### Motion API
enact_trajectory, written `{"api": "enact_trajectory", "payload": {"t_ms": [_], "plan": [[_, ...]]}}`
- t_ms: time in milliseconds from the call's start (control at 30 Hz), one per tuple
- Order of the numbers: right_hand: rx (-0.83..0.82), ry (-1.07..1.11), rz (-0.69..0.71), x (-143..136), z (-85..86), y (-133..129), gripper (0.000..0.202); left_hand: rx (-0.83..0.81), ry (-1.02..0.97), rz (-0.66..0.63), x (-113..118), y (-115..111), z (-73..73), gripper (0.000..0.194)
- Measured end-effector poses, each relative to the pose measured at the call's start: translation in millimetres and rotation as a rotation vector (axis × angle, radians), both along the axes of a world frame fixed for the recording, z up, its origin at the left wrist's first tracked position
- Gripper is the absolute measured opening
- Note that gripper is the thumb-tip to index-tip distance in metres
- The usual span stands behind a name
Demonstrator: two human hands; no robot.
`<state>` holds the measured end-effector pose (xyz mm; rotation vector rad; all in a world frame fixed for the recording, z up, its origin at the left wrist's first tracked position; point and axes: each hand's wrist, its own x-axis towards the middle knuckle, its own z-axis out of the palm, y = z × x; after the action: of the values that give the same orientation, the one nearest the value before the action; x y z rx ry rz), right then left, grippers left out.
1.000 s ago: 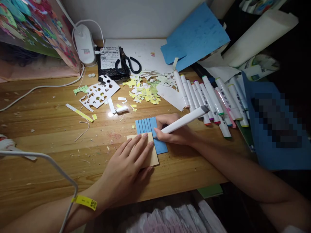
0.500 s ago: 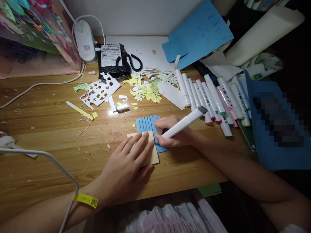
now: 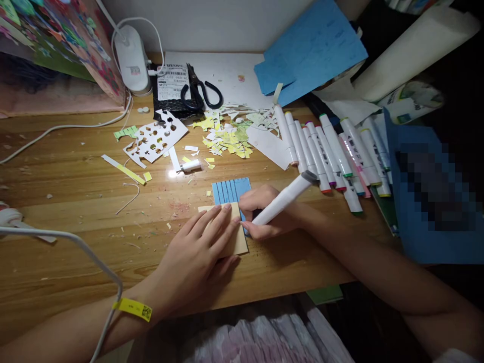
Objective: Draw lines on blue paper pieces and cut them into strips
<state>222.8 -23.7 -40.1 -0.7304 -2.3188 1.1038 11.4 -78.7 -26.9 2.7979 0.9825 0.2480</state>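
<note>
The right hand (image 3: 264, 197) clamps a white marker (image 3: 284, 199); the left hand (image 3: 198, 248), fingers slightly apart, presses a beige card (image 3: 239, 245) over lined blue paper (image 3: 231, 190) showing beyond its fingertips. Slack pressure could make the card slip.

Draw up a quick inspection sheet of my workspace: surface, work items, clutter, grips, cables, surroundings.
Surface: wooden table, littered with small scraps.
Work items: white marker; beige board lying over lined blue piece.
Clutter: paper clippings, scissors partly on black packet, loose markers.
Grips: left grip spread on beige board; right grip holding white marker.
Cables: thin white cord across table; thicker cable in front of left forearm.
Surroundings: white adapter, blue sheet, pale roll; other people: nothing seen.
</note>
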Motion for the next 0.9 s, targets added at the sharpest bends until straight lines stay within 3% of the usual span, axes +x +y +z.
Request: {"api": "enact_trajectory", "payload": {"t_ms": [200, 367, 533, 900], "plan": [[-0.174, 0.062, 0.003, 5.6, -1.7, 2.1, 0.024, -0.014, 0.016, -0.016, -2.2, 0.6, -0.7, 0.052], [-0.385, 0.449, -0.351, 15.4, 1.6, 13.1, 0.028, -0.097, 0.049, 0.014, -4.6, 12.5, -4.6, 0.056], [-0.279, 0.376, -0.614, 18.6, 3.2, 22.4, 0.028, -0.175, 0.064, 0.037, -2.1, 26.7, -7.4, 0.057], [-0.163, 0.181, -0.644, 9.7, -6.7, 18.0, 0.027, -0.193, 0.021, 0.036, 0.9, 38.6, -8.8, 0.055]]}}
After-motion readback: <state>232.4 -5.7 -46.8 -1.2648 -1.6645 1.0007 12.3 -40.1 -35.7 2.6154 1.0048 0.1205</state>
